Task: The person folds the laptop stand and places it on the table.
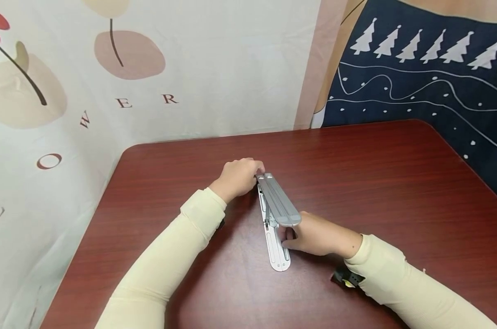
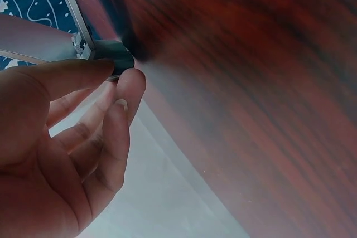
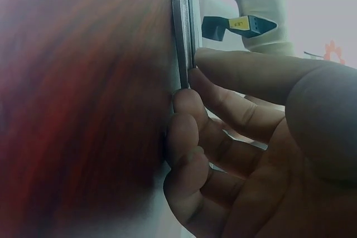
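Mahogany-red laminate spreads under us: the table [image 1: 396,183] fills most of the head view, backed by a pale flower-printed cloth [image 1: 150,68] and a navy cloth with white trees [image 1: 429,68]. On the table, about mid-width and toward our near side, lies the folding metal stand [image 1: 277,214], silver-grey, with a long flat base strip on the wood and a darker grey arm hinged at the far end and raised at a slant over it. Rounded ends, slots and small holes show along the pale base strip.

Our left hand [image 1: 237,177] is at the far, hinged end; its thumb and fingertips [image 2: 131,85] pinch a dark rounded knob there, fingers together and curled. Our right hand [image 1: 314,235] is at the near side, where its thumb and bent fingers [image 3: 187,101] close on the thin edge of the strip, clamped on it against the table.

We judge the main risk to be a pinch: the raised arm could snap down on the right fingers lying beside the base. The smooth wood could also let the stand slide if one hand pulls harder than the other.
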A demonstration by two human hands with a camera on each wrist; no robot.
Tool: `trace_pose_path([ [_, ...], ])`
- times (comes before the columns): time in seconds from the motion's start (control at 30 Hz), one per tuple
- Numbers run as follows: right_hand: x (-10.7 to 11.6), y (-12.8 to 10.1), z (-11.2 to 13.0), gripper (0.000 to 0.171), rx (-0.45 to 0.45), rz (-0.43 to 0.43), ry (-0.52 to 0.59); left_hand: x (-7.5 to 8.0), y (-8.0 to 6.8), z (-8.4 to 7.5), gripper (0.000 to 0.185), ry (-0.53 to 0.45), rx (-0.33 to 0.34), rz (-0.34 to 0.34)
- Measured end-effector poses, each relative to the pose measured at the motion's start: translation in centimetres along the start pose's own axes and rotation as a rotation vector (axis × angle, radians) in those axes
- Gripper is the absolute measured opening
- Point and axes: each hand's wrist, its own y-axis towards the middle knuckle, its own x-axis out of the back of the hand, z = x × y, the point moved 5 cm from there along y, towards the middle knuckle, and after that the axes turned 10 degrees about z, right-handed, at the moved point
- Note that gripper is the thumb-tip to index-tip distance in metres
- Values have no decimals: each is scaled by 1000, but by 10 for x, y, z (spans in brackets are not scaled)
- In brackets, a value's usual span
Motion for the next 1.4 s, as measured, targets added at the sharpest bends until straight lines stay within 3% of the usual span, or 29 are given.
trace_pose_path([
  [0.47, -2, -1, -1, 13, -21, 17, 1, -3, 5, -4, 30, -9, -14, 2],
  [0.9, -1, 6, -1, 14, 8, 9, -1, -3, 0, 6, 27, -57, -54, 16],
  [1.1, 0, 5, -1, 14, 16, 9, 3, 3, -13, 8, 27, -93, -36, -13],
  [1.3, 7, 1, 0, 9, 17, 61, 20, 7, -37, 9, 22, -146, -5, -110],
  [1.4, 16, -2, -1, 8, 10, 47, 33, 10, -50, 8, 19, -188, 11, -147],
])
